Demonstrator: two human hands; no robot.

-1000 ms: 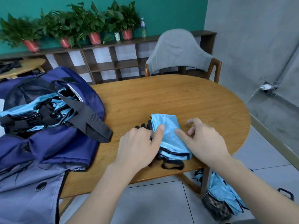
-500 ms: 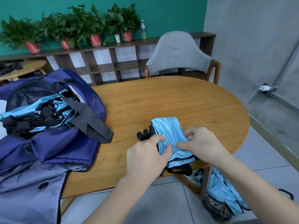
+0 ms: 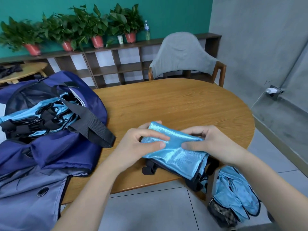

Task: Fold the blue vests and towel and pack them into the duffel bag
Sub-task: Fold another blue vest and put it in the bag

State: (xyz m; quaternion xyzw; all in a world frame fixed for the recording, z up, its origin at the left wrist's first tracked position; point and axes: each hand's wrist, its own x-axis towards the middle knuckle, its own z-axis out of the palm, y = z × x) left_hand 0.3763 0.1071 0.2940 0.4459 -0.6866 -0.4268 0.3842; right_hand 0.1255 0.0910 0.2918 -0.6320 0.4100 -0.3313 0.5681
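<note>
Both hands are gripping the folded blue vest (image 3: pixel 176 152) over the table's (image 3: pixel 175 104) near edge: left hand (image 3: pixel 138 145) pinching its far-left end, right hand (image 3: pixel 210 144) curling over the middle. Its long axis is running far-left to near-right, seemingly lifted. The duffel bag (image 3: pixel 50 130) is lying open at left.

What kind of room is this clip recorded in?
Probably an office lounge or meeting room: an oval wooden table with a grey upholstered chair, a low dark open shelf unit topped by potted green plants, and a teal painted wall.
</note>
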